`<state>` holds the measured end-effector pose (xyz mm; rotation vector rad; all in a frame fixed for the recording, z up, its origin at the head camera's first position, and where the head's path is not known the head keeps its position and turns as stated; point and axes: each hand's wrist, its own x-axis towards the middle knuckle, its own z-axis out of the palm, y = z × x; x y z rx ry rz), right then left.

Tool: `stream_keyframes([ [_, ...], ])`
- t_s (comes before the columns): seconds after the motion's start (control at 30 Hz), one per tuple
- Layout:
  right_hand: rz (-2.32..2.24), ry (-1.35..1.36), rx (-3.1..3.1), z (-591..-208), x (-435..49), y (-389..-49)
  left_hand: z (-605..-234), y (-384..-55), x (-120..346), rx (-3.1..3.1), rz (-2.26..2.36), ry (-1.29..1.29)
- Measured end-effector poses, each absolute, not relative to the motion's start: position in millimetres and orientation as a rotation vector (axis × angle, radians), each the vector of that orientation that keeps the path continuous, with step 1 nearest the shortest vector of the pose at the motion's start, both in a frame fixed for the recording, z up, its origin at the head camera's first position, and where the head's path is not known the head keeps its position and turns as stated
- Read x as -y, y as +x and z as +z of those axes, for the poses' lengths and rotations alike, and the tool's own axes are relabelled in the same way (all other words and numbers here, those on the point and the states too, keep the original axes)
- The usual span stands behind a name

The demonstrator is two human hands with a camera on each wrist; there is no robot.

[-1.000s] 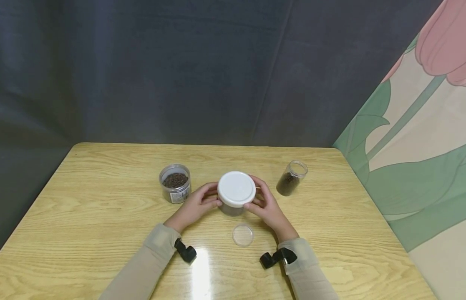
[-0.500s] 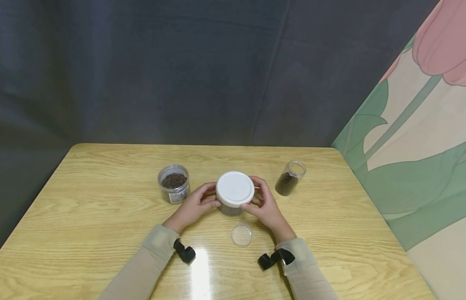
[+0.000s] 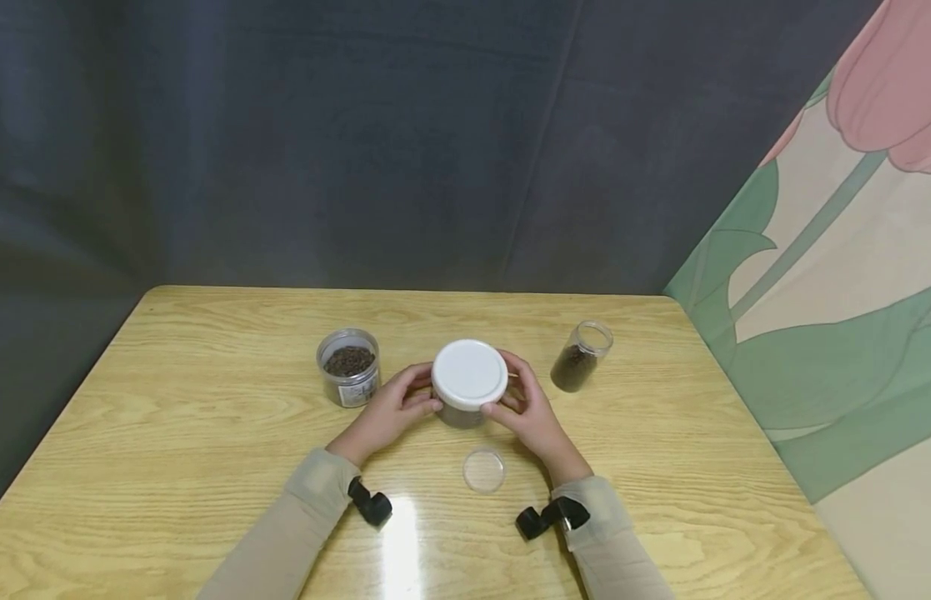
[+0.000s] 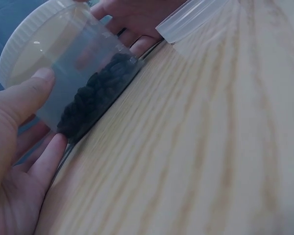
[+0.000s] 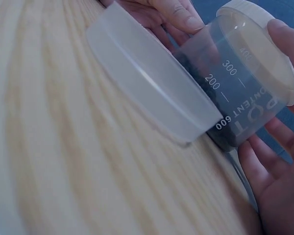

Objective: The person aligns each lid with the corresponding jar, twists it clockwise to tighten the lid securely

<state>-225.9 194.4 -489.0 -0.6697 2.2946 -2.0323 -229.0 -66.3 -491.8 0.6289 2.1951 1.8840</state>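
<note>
In the head view, a wide plastic jar (image 3: 459, 416) with a white lid (image 3: 469, 372) stands mid-table between the hands. My left hand (image 3: 390, 408) grips its left side, thumb toward the front. From the other side my right hand (image 3: 531, 410) holds it, fingers curved around the wall. Dark pellets (image 4: 95, 93) fill the jar's lower part in the left wrist view. Printed volume marks show on the jar (image 5: 230, 73) in the right wrist view. A clear round lid (image 3: 483, 470) lies on the table in front of it, near the right wrist.
An open clear jar (image 3: 357, 392) of brown pellets, with a label, stands left of the left hand. To the right is a tall, narrow open jar (image 3: 574, 367), partly filled with dark pellets. The wooden table (image 3: 172, 417) ends at a dark curtain (image 3: 360, 167).
The white-lidded jar has shifted very slightly away from me, still between both hands. Otherwise the hands and the other jars look almost unchanged.
</note>
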Motion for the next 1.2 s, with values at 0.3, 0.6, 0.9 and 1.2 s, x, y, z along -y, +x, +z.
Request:
stream_keyframes([
  [0.3,-1.972,-0.658,-2.312,-490.5,-192.9,-229.6,-494.4,-228.9,64.2,-2.307,1.868,0.640],
  [0.6,-1.981,-0.630,-2.312,-492.8,-191.9,-233.3,-496.2,-228.9,63.2,-2.349,1.860,0.653],
  [0.9,-2.019,-0.609,-2.298,-493.2,-187.2,-235.9,-498.0,-227.5,59.9,-2.379,1.907,0.645],
  [1.2,-2.034,-0.557,-2.311,-492.0,-178.9,-241.7,-496.5,-224.3,54.7,-2.399,1.960,0.630],
])
